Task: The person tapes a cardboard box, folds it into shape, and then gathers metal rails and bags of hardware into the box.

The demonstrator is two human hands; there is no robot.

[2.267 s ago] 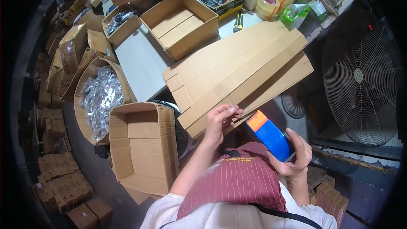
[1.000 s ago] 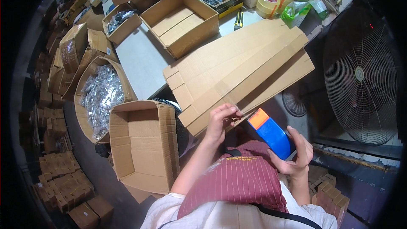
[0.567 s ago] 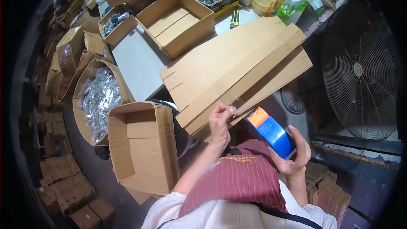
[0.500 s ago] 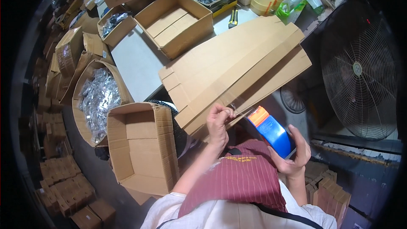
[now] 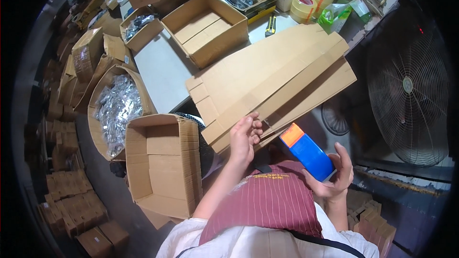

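Observation:
My right hand (image 5: 332, 174) grips a blue and orange tape dispenser (image 5: 310, 155), thumb on the near side and fingers round its far end. The dispenser's orange end points up and left, close to the near edge of a folded flat cardboard box (image 5: 267, 76). My left hand (image 5: 245, 137) rests by the lower edge of that cardboard, its fingers loosely curled and apart, with nothing seen in them. Clear tape (image 5: 266, 123) shows faintly at the edge beside those fingers. The flat cardboard lies slantwise on a white table (image 5: 160, 69), its layers slightly spread at the right.
An open cardboard box (image 5: 165, 162) stands left of my arm, near a carton of clear plastic bags (image 5: 119, 110). Another open box (image 5: 208, 28), a yellow-black utility knife (image 5: 270, 26) and tape rolls (image 5: 303, 8) sit on the table. A large fan (image 5: 407, 86) stands right.
My left fingers have loosened from a pinch and now curl loosely at the cardboard edge. The dispenser has tilted slightly in my right hand. The whole view has shifted a little.

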